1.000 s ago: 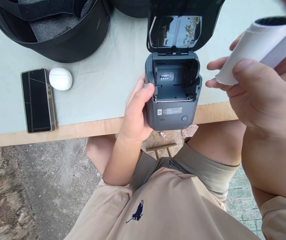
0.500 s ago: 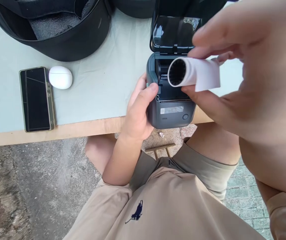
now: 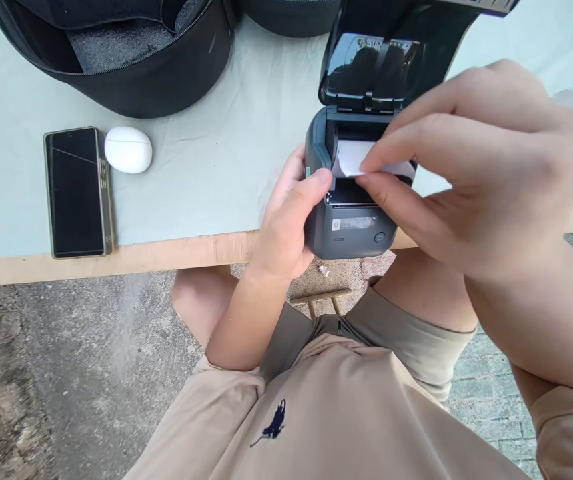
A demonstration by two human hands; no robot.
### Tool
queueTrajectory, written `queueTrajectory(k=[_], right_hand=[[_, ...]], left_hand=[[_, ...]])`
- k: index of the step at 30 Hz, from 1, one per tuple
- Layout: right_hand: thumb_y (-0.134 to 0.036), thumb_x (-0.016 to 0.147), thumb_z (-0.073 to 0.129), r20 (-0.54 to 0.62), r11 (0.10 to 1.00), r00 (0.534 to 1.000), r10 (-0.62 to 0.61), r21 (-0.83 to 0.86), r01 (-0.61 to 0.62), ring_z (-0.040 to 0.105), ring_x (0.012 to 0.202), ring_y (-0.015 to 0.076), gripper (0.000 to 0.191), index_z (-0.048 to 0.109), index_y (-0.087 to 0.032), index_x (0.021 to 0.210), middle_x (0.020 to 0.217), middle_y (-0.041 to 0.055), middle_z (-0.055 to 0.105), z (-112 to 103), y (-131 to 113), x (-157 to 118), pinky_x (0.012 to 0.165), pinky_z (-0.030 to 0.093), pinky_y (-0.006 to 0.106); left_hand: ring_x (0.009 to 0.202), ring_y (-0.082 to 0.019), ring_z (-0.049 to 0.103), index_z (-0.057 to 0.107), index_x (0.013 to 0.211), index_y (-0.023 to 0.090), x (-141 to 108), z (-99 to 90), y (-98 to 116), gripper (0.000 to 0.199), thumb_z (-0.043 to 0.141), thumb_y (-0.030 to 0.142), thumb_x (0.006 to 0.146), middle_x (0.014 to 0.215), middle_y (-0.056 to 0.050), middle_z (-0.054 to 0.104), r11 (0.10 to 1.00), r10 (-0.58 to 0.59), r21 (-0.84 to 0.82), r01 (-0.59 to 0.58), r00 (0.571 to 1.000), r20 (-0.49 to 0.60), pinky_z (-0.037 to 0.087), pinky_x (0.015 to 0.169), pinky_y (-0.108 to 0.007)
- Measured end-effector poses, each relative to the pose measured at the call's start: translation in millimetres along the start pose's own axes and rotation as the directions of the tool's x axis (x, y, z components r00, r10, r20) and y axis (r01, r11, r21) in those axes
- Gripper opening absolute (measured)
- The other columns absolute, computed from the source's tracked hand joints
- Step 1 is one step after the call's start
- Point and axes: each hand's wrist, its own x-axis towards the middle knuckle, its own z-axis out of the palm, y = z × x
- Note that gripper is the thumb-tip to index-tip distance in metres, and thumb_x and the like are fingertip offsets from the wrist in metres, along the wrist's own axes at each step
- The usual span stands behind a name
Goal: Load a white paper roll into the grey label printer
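Right hand [image 3: 491,167]: thumb and forefinger pinched nearly together, holding the loose end of a white paper roll [image 3: 351,160]. The roll lies across the open compartment of a dark grey plastic, box-shaped printer [image 3: 357,233]; its right end is mostly hidden by the fingers, so seating there cannot be confirmed.

Left hand [image 3: 286,227]: closed round the printer's left side, thumb on the upper rim, other fingers largely out of sight. Grip judged adequate; the thumb should stay clear of the compartment's left wall.

Judgement on handling: the roll should sit level between both side walls, and the paper end be drawn straight and flat toward the front edge, without creasing. A light pinch suits thin paper; a hard tug could lift or skew the roll.

Glossy black hinged lid [image 3: 391,60]: tilted back, clear of the fingers' work.

Beyond, on pale green cloth [image 3: 191,180]: a black rectangular phone [image 3: 77,193] beside a white oval case [image 3: 129,150].
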Motion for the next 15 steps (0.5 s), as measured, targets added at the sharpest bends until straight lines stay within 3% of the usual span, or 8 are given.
queueTrajectory(k=[3, 7, 11, 15], right_hand=[[-0.029, 0.088, 0.054, 0.023, 0.992, 1.0, -0.017, 0.126, 0.014, 0.062, 0.088, 0.0175, 0.004, 0.057, -0.028, 0.085, 0.09, -0.0026, 0.064, 2.0, -6.5, -6.7, 0.073, 0.048, 0.038], [-0.03, 0.085, 0.059, 0.019, 0.938, 0.997, -0.071, 0.341, 0.06, 0.064, 0.098, 0.0184, 0.004, 0.061, -0.031, 0.088, 0.095, -0.0044, 0.066, 4.3, -6.3, -10.8, 0.09, 0.052, 0.043], [-0.034, 0.084, 0.061, -0.051, 0.924, 0.992, 0.111, 0.373, -0.084, 0.057, 0.112, 0.021, 0.018, 0.061, -0.03, 0.101, 0.108, 0.0022, 0.061, 7.5, -0.1, -15.5, 0.099, 0.051, 0.044], [-0.04, 0.077, 0.069, -0.008, 0.889, 0.978, 0.209, 0.419, -0.186, 0.047, 0.124, 0.0264, 0.04, 0.057, -0.029, 0.114, 0.117, 0.009, 0.053, 13.3, 4.5, -22.4, 0.099, 0.051, 0.046]], left_hand=[[0.121, -0.024, 0.057, 0.054, 0.102, 0.025, -0.4, 0.3, 0.1, 0.017, 0.053, 0.034, 0.088, 0.099, -0.001, 0.064, 0.999, 0.036, -0.017, -0.036, 0.999, 0.019, 0.051, 0.096, -0.038], [0.107, -0.02, 0.064, 0.052, 0.104, 0.026, -2.0, 0.2, 0.0, 0.02, 0.059, 0.026, 0.085, 0.093, 0.0, 0.063, 0.999, 0.026, 0.023, -0.026, 1.0, 0.002, 0.054, 0.09, -0.034], [0.108, -0.023, 0.065, 0.05, 0.111, 0.024, -1.7, -3.7, -0.9, 0.038, 0.068, 0.025, 0.077, 0.096, -0.001, 0.064, 0.993, 0.018, 0.115, -0.017, 1.0, -0.007, 0.054, 0.087, -0.033], [0.108, -0.025, 0.065, 0.051, 0.112, 0.025, -1.1, -7.0, -0.7, 0.05, 0.076, 0.025, 0.068, 0.102, -0.002, 0.063, 0.983, 0.019, 0.182, -0.017, 1.0, -0.007, 0.055, 0.082, -0.031]])
